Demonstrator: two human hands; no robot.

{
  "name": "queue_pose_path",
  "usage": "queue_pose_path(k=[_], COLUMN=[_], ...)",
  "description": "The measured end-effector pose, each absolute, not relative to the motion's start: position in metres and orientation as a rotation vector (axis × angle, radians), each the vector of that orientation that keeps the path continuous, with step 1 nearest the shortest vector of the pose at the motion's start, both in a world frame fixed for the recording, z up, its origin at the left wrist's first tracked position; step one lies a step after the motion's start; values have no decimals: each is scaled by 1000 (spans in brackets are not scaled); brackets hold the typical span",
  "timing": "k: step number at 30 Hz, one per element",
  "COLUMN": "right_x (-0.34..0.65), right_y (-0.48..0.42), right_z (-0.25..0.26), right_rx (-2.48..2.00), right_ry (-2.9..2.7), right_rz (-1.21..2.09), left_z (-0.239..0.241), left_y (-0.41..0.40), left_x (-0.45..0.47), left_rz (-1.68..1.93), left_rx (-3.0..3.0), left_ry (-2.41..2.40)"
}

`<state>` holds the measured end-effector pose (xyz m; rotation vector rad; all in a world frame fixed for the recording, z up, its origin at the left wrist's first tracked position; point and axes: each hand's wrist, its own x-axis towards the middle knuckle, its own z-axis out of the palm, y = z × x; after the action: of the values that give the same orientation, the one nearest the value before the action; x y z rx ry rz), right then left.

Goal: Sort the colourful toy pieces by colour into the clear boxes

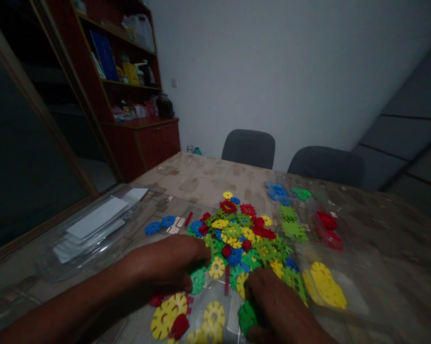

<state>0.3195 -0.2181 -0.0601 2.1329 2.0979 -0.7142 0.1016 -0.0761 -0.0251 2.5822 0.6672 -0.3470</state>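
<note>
A heap of flat plastic building pieces (242, 236) in red, green, yellow and blue lies on the table in front of me. My left hand (170, 262) rests palm down at the heap's near left edge, its fingers curled over a green piece (198, 279). My right hand (276, 303) lies at the near right edge with its fingers bent down onto the pieces. What either hand grips is hidden under the fingers. Large yellow discs (167, 315) lie between my wrists.
A clear plastic case (93, 229) with white sheets sits at the left. Clear bags of sorted pieces (325, 224) lie at the right. Two grey chairs (249, 147) stand behind the table (201, 179). A dark red shelf unit (129, 81) fills the back left.
</note>
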Motion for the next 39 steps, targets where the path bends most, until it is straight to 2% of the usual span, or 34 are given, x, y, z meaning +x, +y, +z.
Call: queue_pose_path(k=[10, 18, 25, 32, 39], right_x=[323, 317, 309, 310, 322], right_y=[-217, -210, -209, -209, -210], right_z=[-67, -77, -73, -77, -54], right_rx=[2082, 2327, 2449, 2408, 2314], right_ry=[2297, 2398, 2561, 2597, 2735], right_rz=[-1027, -1370, -1255, -1662, -1349], left_z=[-27, -39, -52, -56, -47], left_y=[-87, -84, -92, -97, -103], left_x=[105, 108, 120, 125, 127], left_rz=[-414, -117, 77, 83, 217], left_rx=[2601, 2488, 2176, 1972, 1861], left_ry=[746, 681, 616, 601, 559])
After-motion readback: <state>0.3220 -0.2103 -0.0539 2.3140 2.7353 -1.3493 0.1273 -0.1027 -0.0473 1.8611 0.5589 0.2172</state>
